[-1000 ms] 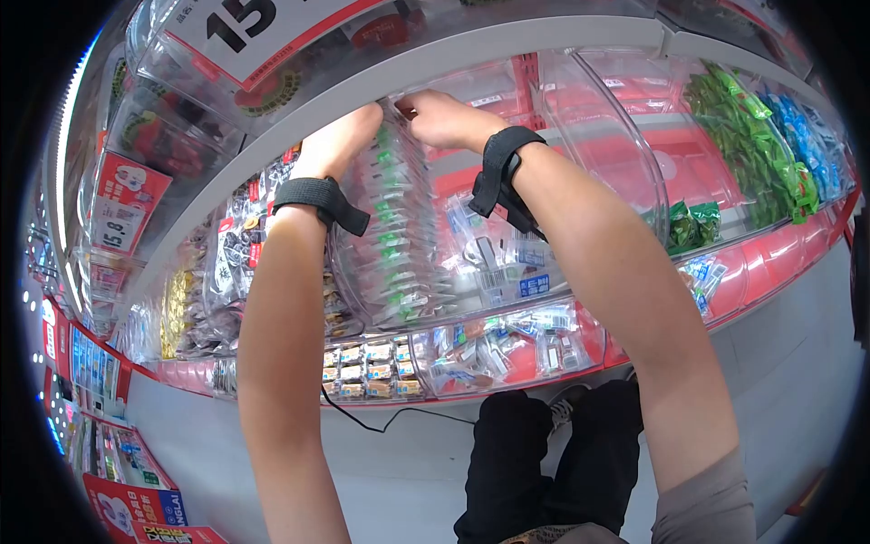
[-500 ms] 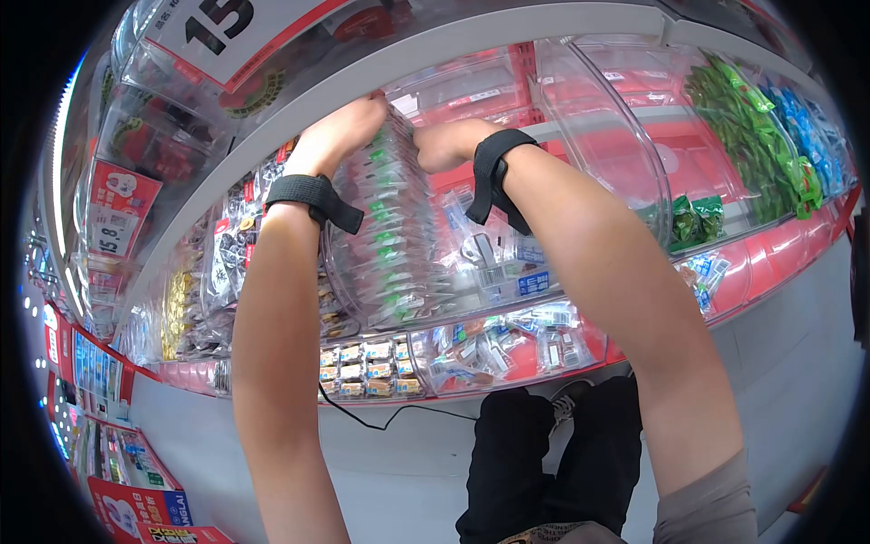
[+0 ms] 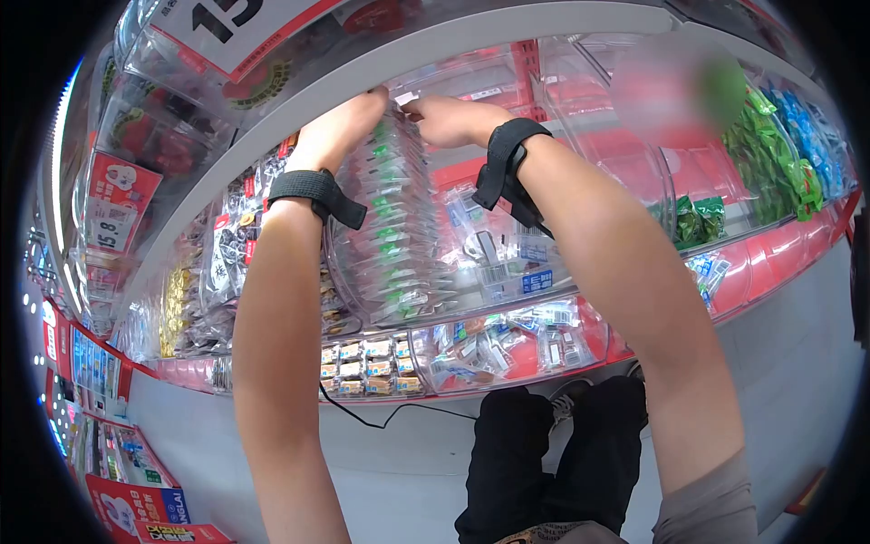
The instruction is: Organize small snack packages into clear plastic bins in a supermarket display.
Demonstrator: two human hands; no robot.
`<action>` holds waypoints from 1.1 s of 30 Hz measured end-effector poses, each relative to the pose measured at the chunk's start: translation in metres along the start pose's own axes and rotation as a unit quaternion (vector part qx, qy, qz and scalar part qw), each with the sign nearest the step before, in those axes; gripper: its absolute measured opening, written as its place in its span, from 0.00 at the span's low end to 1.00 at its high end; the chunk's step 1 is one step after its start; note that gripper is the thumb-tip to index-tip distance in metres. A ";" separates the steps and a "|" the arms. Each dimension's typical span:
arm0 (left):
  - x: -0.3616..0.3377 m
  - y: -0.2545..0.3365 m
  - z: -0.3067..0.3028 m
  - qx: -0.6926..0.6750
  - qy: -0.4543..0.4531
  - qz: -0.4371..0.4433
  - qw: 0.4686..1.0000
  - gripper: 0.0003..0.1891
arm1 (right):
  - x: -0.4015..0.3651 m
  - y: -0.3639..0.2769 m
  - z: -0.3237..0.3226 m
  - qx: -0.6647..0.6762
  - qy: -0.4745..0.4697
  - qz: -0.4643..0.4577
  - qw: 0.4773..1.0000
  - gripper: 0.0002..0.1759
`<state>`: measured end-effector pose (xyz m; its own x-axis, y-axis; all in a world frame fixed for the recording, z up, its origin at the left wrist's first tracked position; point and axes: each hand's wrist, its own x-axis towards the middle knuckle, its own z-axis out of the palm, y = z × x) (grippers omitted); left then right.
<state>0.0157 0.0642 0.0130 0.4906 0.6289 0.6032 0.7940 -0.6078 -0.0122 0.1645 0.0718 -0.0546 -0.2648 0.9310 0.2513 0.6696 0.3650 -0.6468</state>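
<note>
A long row of clear snack packets [image 3: 390, 227] with green marks stands on edge in a clear plastic bin. At the back end of this row is my left hand [image 3: 349, 122], its fingertips hidden by the packets and the shelf rim. My right hand [image 3: 449, 121] is beside the same back end, on the right, fingers bent towards the packets. Whether either hand grips a packet I cannot make out. Black straps circle both wrists. Loose clear packets with blue labels [image 3: 507, 263] lie to the right of the row, below my right hand.
Green packets [image 3: 766, 145] and blue packets [image 3: 797, 136] fill bins at the right. Dark and gold packets [image 3: 177, 308] are at the left. A pale shelf rim [image 3: 507, 20] curves overhead. Small boxed packs [image 3: 372, 367] sit on the lower tier. A black cable [image 3: 385, 424] hangs in front.
My right hand has moved up and slightly back along the packet row, its fingers now showing at the row's far end. My left hand has hardly moved.
</note>
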 end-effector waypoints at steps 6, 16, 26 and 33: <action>0.000 -0.001 0.003 -0.025 0.013 0.005 1.000 0.17 | -0.014 -0.025 -0.011 -0.134 -0.066 0.134 0.980 0.21; -0.004 0.003 0.003 -0.014 0.064 -0.001 0.998 0.15 | -0.037 -0.033 -0.019 -0.230 -0.329 0.110 0.909 0.22; -0.010 0.008 -0.004 -0.079 0.003 -0.020 0.997 0.18 | -0.074 -0.082 -0.049 -0.302 -0.213 0.048 0.928 0.22; -0.016 -0.010 -0.022 -0.071 -0.218 -0.039 0.973 0.30 | -0.183 -0.090 -0.051 -0.259 0.119 -0.092 0.954 0.06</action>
<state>-0.0079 0.0499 0.0210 0.5609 0.8029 0.2020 0.7925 -0.5913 0.1496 0.1877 -0.1312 -0.0055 -0.2870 0.8035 0.5215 0.8964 0.4173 -0.1495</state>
